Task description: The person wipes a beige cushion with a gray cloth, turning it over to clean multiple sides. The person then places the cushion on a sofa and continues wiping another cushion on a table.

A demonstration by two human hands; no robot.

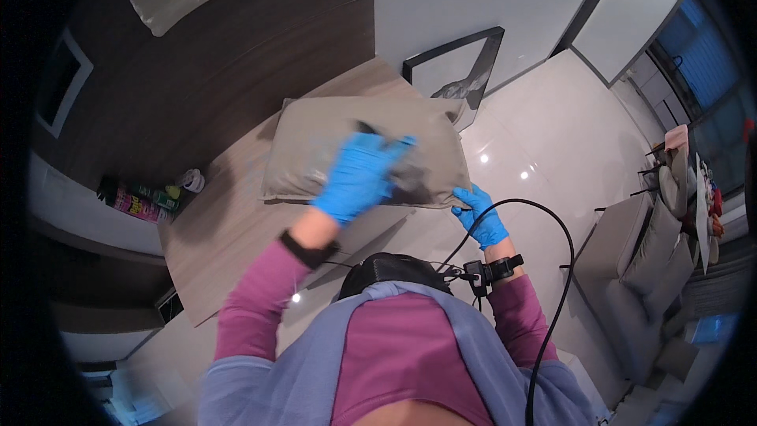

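A beige, leather-like cushion (313, 148) lies across the end of a wood-grain tabletop (219, 248), with its right part beyond the table's edge. My left hand (358, 174), in a blue glove, is over the middle of the cushion and blurred. It holds what looks like a dark grey cloth (411, 177) against the cushion's face; its outline is smeared. The cushion's near right corner is pinched in my right hand (480, 216), also gloved in blue.
Spray cans (139, 201) and a small white container (192, 180) stand at the table's left. A black-framed picture (452, 62) leans on the wall behind. To the right is a grey sofa (621, 242). A black cable (565, 231) loops past my right arm.
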